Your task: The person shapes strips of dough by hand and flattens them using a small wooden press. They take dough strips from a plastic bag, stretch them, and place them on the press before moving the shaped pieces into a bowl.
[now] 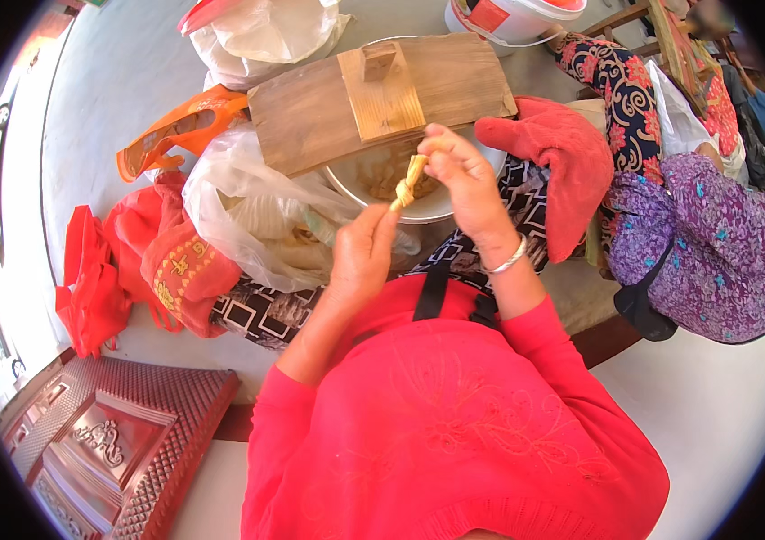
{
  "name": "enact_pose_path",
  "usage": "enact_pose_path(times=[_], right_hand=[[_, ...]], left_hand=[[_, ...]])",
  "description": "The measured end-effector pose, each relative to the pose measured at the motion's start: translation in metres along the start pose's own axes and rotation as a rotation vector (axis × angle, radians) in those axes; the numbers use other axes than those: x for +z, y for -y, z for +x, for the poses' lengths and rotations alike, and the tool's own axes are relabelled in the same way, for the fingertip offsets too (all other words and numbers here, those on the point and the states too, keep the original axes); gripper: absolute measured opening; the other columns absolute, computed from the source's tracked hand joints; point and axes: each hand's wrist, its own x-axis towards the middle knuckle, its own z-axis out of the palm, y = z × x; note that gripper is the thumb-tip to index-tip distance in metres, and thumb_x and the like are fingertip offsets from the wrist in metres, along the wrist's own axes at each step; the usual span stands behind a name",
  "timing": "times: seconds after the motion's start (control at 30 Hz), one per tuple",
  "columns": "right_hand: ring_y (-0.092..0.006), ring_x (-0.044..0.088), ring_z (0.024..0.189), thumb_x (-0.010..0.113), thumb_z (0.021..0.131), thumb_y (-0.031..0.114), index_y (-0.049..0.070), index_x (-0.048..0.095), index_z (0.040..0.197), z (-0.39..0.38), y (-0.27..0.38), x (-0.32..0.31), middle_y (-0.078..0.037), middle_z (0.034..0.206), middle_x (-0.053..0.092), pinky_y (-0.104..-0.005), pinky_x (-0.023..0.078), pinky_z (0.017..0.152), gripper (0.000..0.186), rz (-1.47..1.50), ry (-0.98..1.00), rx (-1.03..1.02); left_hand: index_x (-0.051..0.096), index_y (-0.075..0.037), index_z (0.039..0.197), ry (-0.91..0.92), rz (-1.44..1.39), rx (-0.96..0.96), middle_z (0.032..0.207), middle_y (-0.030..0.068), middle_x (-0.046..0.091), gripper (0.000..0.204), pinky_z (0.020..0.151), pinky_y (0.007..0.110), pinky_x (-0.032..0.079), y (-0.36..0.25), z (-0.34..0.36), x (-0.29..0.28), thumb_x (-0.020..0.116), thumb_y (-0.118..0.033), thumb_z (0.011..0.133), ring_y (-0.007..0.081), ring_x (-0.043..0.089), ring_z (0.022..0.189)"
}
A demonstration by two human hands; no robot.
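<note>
A pale yellow knotted strip (407, 187), perhaps of bean curd, is stretched between my two hands. My left hand (363, 254) pinches its lower end. At the upper end, the fingers of my right hand (465, 180) close on it; a silver bracelet circles that wrist. Below and beyond the hands is a white basin (439, 214) with brownish-yellow pieces inside. A wooden board (310, 121) with a paler block (393, 112) on it lies across the basin's far part and hides that side. Beside my left hand, a clear plastic bag (243, 207) holds yellowish stuff.
An orange bag (175, 135) and red bags (94, 279) lie to the left. Red cloths (571, 162) cover both my knees. A white bucket (513, 22) and a white sack (261, 40) stand beyond. A person in purple clothing (706, 243) sits at right. A brown panelled door (117, 441) is lower left.
</note>
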Motion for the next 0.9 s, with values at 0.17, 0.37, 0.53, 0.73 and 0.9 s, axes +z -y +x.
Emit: enact_pose_path(times=[0.17, 0.37, 0.53, 0.73, 0.9], right_hand=[[-0.0191, 0.056, 0.101, 0.068, 0.087, 0.021, 0.005, 0.062, 0.111, 0.011, 0.030, -0.005, -0.009, 0.113, 0.061, -0.0294, 0.044, 0.088, 0.030, -0.601, -0.050, -0.448], [-0.0225, 0.060, 0.061, 0.072, 0.083, 0.019, 0.000, 0.066, 0.095, -0.008, 0.070, 0.017, -0.014, 0.076, 0.066, -0.0296, 0.048, 0.059, 0.023, -0.959, 0.107, -0.331], [-0.0251, 0.060, 0.061, 0.064, 0.085, 0.012, 0.001, 0.063, 0.099, -0.007, 0.038, 0.011, -0.011, 0.074, 0.066, -0.0325, 0.048, 0.058, 0.018, -0.728, 0.122, -0.126], [-0.0277, 0.062, 0.082, 0.063, 0.078, 0.009, 0.007, 0.063, 0.095, -0.003, 0.025, 0.013, -0.007, 0.087, 0.067, -0.0371, 0.048, 0.072, 0.017, -1.316, 0.187, -0.564], [-0.0257, 0.060, 0.100, 0.067, 0.078, 0.010, 0.004, 0.063, 0.107, 0.007, 0.038, 0.008, -0.009, 0.105, 0.065, -0.0365, 0.048, 0.084, 0.030, -1.347, 0.252, -0.720]], left_hand=[[0.061, -0.006, 0.092, -0.170, 0.744, 0.580, 0.072, 0.0085, 0.054, 0.016, 0.054, 0.039, 0.045, -0.015, 0.024, -0.023, 0.069, -0.008, 0.078, 0.0283, 0.057, 0.062], [0.060, -0.006, 0.092, -0.203, 0.831, 0.760, 0.070, 0.0065, 0.049, 0.018, 0.052, 0.037, 0.042, -0.028, 0.038, -0.022, 0.068, -0.009, 0.076, 0.0247, 0.054, 0.062], [0.060, -0.006, 0.090, -0.152, 0.796, 0.747, 0.069, 0.0076, 0.049, 0.015, 0.052, 0.037, 0.043, -0.031, 0.039, -0.010, 0.067, -0.010, 0.078, 0.0253, 0.054, 0.060], [0.062, -0.006, 0.085, -0.060, 0.590, 0.479, 0.070, 0.0124, 0.056, 0.005, 0.056, 0.038, 0.045, -0.031, 0.028, -0.001, 0.064, -0.010, 0.085, 0.0293, 0.057, 0.061], [0.061, -0.003, 0.082, 0.047, 0.203, 0.244, 0.066, 0.0058, 0.056, 0.016, 0.051, 0.030, 0.041, -0.025, 0.033, -0.014, 0.058, -0.016, 0.093, 0.0192, 0.049, 0.053]])
